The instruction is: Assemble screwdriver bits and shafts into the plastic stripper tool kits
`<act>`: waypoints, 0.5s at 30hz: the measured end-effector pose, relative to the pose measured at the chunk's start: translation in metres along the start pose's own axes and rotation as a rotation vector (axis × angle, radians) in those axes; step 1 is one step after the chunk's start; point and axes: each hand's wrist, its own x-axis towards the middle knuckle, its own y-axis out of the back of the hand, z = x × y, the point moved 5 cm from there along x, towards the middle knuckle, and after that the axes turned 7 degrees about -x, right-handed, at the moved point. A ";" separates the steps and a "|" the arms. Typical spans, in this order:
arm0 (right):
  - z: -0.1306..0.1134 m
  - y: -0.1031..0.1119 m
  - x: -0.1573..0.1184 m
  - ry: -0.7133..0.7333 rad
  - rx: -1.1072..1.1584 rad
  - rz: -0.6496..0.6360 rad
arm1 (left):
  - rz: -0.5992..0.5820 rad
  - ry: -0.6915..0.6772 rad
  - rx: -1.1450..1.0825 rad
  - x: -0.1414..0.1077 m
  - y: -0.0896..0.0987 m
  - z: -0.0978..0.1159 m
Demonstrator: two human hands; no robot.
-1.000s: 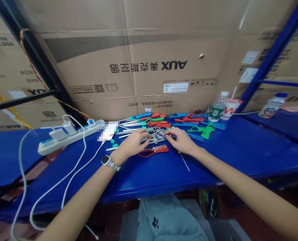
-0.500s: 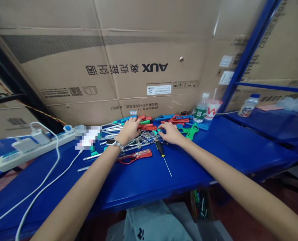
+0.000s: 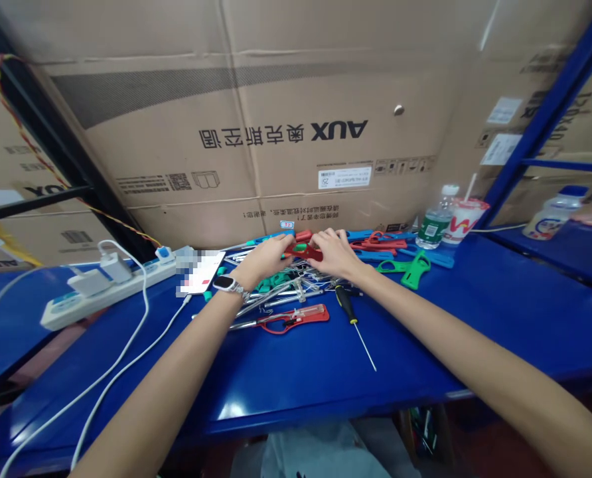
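Observation:
My left hand [image 3: 270, 259], with a watch on its wrist, is closed at the left end of a red lighter casing [image 3: 304, 253]. The fingers of my right hand [image 3: 334, 252] close on the casing's right end, partly hiding it. Beneath both hands lies a jumble of metal tubes, wires and small teal parts [image 3: 271, 282]. Closer to me, an opened red long-nosed lighter [image 3: 298, 318] shows its clear insides. A black-and-yellow screwdriver [image 3: 346, 305] rests just below my right hand, its tip towards me.
Blue casings [image 3: 373, 255] and a green casing [image 3: 415, 269] lie to the right. Behind them stand a water bottle [image 3: 435, 222] and a red-and-white cup [image 3: 462, 222]. On the left are a power strip [image 3: 141, 282], white cables and a phone [image 3: 206, 272]. A cardboard wall [image 3: 276, 86] closes off the back.
My right hand has moved in to the left and now grips the red casing's right end. The view has shifted, so the bench appears farther right.

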 end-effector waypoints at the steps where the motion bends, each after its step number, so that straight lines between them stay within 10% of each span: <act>1: -0.004 0.006 -0.002 0.038 0.011 0.045 | 0.031 -0.024 -0.036 -0.009 0.006 0.004; 7: -0.046 0.030 -0.023 0.257 0.103 0.076 | 0.123 0.020 -0.400 -0.072 0.027 0.024; 15: -0.082 0.035 -0.058 0.210 0.373 -0.050 | 0.119 0.079 -0.664 -0.110 0.017 0.027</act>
